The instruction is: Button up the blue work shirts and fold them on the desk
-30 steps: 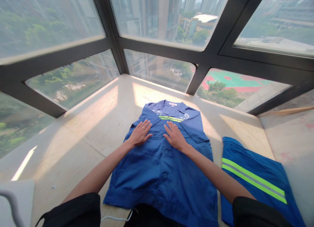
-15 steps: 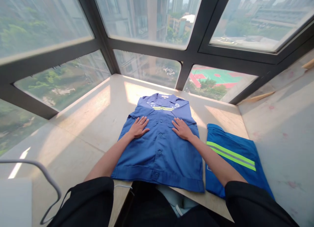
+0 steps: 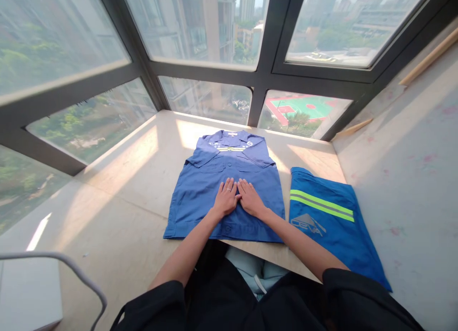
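Observation:
A blue work jacket (image 3: 200,188) with a collar, a button front and a yellow-green stripe across the chest lies flat, front side up. Its sleeves are folded in over the chest. My left hand (image 3: 226,197) rests flat on the lower front of it, fingers stretched out and pointing away from me. Beside it my right hand (image 3: 250,198) lies flat too, thumbs meeting near the button line. Neither hand grips the cloth. Part of the button row is hidden under the hands.
To the right lies a folded brighter blue garment (image 3: 322,202) with a yellow-green and grey stripe and a grey logo. A white box (image 3: 28,293) and a grey cable (image 3: 80,274) are at the lower left. Windows (image 3: 203,102) and a patterned wall (image 3: 404,202) border the pale surface (image 3: 132,226).
Both hands have slid from the chest pockets down and inward to the middle of the jacket's lower front. The view has shifted slightly, and the second garment's logo now shows.

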Demonstrator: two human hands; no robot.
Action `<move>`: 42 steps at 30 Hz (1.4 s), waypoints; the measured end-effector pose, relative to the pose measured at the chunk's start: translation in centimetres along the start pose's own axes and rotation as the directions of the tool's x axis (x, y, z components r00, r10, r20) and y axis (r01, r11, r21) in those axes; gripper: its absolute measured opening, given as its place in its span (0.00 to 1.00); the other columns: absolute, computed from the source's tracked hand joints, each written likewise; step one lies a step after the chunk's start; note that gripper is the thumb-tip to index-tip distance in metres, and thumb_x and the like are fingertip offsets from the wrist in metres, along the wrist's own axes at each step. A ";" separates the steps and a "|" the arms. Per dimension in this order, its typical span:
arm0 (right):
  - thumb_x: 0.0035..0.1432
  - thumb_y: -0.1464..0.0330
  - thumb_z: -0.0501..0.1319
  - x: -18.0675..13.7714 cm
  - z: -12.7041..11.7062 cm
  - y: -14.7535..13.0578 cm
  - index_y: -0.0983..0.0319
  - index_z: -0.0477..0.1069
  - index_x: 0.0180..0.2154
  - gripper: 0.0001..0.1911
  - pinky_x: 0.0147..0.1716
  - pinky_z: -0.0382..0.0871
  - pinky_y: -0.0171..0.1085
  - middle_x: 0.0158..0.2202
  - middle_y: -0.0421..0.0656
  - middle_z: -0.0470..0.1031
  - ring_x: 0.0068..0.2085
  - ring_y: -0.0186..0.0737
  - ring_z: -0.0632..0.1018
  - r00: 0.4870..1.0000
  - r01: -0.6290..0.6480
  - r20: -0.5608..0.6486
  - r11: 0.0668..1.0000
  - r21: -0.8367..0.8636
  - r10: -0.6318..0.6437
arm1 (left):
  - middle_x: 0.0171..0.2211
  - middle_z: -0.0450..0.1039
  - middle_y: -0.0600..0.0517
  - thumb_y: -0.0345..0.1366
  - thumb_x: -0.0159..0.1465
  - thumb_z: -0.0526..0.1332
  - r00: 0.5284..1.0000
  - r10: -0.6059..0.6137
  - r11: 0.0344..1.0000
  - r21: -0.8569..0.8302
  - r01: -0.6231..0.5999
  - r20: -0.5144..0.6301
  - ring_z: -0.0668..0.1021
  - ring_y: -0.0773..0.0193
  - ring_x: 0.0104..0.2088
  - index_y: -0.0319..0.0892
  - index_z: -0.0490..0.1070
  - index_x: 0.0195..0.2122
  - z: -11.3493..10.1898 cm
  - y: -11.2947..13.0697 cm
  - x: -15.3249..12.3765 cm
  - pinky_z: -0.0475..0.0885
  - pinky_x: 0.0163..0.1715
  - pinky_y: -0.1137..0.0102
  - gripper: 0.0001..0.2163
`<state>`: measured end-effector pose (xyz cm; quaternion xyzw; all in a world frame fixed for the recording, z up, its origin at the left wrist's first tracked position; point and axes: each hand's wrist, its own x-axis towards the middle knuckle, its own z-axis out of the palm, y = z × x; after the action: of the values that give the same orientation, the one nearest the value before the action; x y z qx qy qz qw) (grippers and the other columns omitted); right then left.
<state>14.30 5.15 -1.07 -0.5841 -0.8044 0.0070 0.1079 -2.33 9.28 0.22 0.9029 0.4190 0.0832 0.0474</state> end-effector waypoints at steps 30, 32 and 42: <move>0.63 0.46 0.52 -14.1 -3.4 -2.6 0.66 0.49 0.69 0.44 0.67 0.47 0.53 0.71 0.55 0.46 0.71 0.54 0.48 0.992 0.038 0.117 0.999 0.031 -0.042 | 0.71 0.44 0.42 0.48 0.60 0.61 0.970 0.082 0.983 0.141 -0.116 0.227 0.49 0.49 0.70 0.43 0.51 0.69 -4.0 -5.3 -17.9 0.46 0.67 0.51 0.39; 0.62 0.47 0.55 -15.1 -3.5 -4.1 0.64 0.53 0.68 0.42 0.67 0.46 0.54 0.70 0.55 0.48 0.70 0.55 0.49 0.989 0.079 0.123 0.996 0.049 -0.084 | 0.69 0.50 0.42 0.34 0.62 0.56 0.975 0.124 0.979 0.139 -0.151 0.186 0.55 0.52 0.69 0.42 0.57 0.67 -3.9 -4.8 -18.5 0.52 0.67 0.54 0.30; 0.61 0.60 0.62 -16.8 -3.6 -4.8 0.67 0.62 0.63 0.33 0.64 0.56 0.54 0.66 0.56 0.60 0.67 0.55 0.59 0.986 0.163 0.008 0.982 0.093 -0.164 | 0.43 0.80 0.43 0.25 0.64 0.51 0.995 0.098 0.993 0.070 -0.095 -0.036 0.82 0.55 0.42 0.42 0.78 0.41 -6.6 -4.7 -19.0 0.77 0.38 0.65 0.16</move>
<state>15.39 -12.61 0.35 -0.5104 -0.8493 0.0397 0.1287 -19.10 -2.12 3.84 0.9214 0.3783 0.0890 0.0044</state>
